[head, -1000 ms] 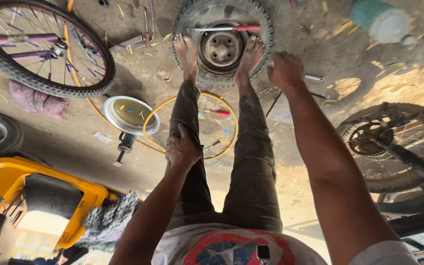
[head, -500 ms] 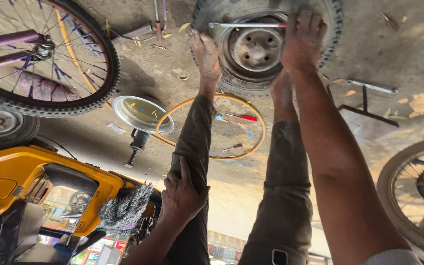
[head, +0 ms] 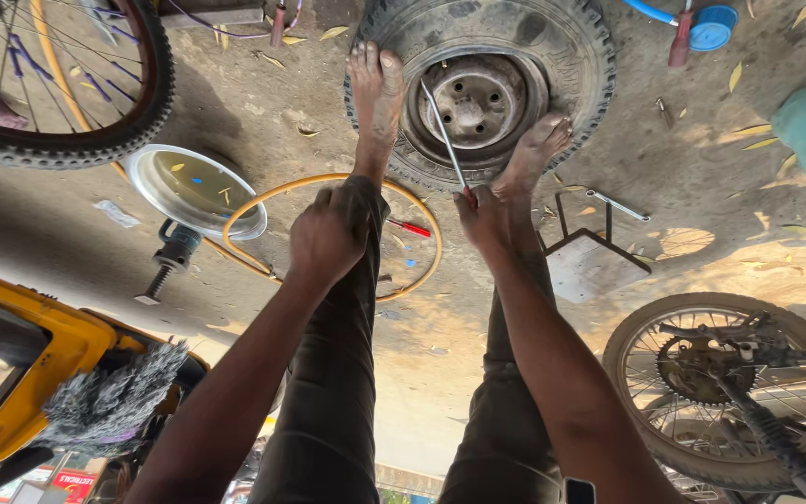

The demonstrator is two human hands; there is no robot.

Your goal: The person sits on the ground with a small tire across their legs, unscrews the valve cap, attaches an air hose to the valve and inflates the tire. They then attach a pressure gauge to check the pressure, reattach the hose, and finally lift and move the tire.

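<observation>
A small dirty tyre on its steel rim lies on the ground, and both my bare feet press on it, one at its left edge and one at its lower right. My right hand sits by my right ankle, shut on a long metal screwdriver with a red handle. Its shaft slants up across the rim edge. My left hand rests closed on my left shin, over the dark trouser leg.
A bicycle wheel lies at the upper left, with a metal bowl and a yellow hoop below it. A red-handled tool, a wrench, a small metal stand, a spoked motorcycle wheel and a yellow vehicle surround my legs.
My right hand has come back from the far side of the tyre to my ankle with the screwdriver. My left hand has slid from my thigh up to my shin.
</observation>
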